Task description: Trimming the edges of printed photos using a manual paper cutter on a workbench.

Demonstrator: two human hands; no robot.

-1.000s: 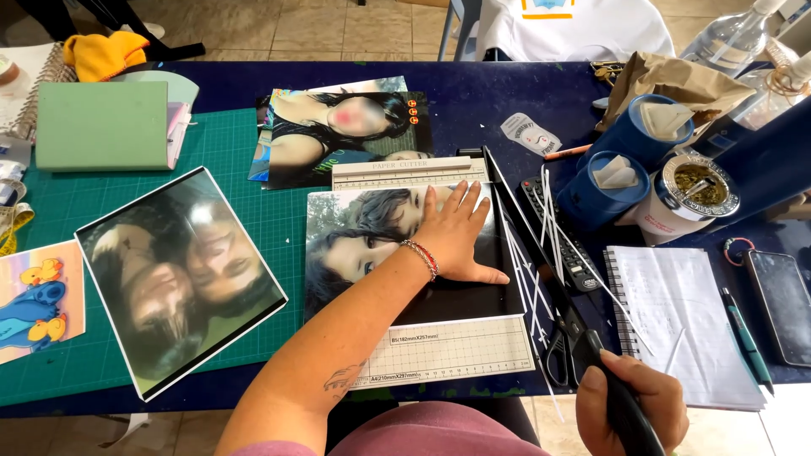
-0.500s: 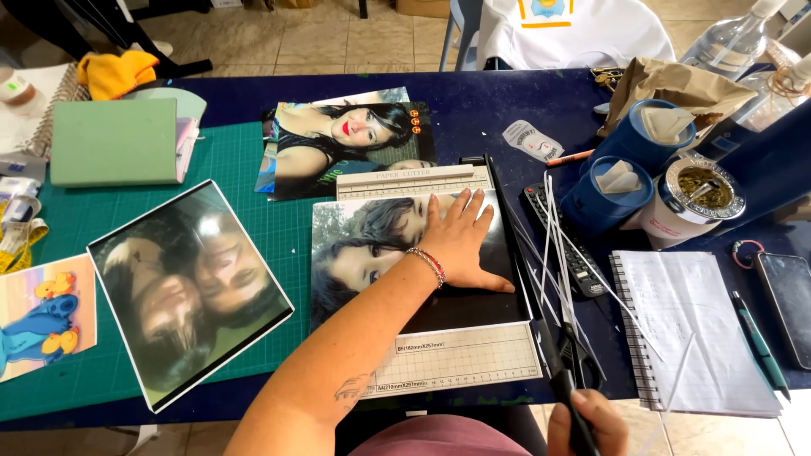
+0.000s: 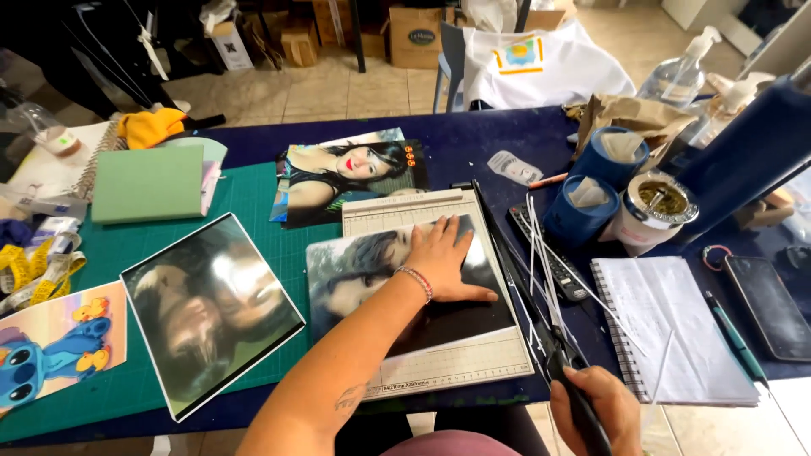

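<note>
A glossy photo print (image 3: 363, 274) lies on the white base of a guillotine paper cutter (image 3: 439, 371) in the middle of the table. My left hand (image 3: 443, 253) is pressed flat on the print, fingers spread, next to the blade edge. My right hand (image 3: 596, 409) is closed around the cutter's black handle (image 3: 583, 414) at the near end. The blade arm (image 3: 515, 270) lies low along the base's right side. Thin white paper strips (image 3: 549, 270) hang beside the blade.
A second print (image 3: 211, 308) and a cartoon picture (image 3: 55, 350) lie on the green cutting mat (image 3: 253, 211). A third print (image 3: 351, 173) sits behind the cutter. At right are blue cups (image 3: 583, 207), a remote (image 3: 553, 257), a spiral notebook (image 3: 676, 329) and a phone (image 3: 769, 304).
The blade arm has come down along the cutter's edge, with my right hand on its handle. My left hand has stayed flat on the print. The camera view shifted slightly.
</note>
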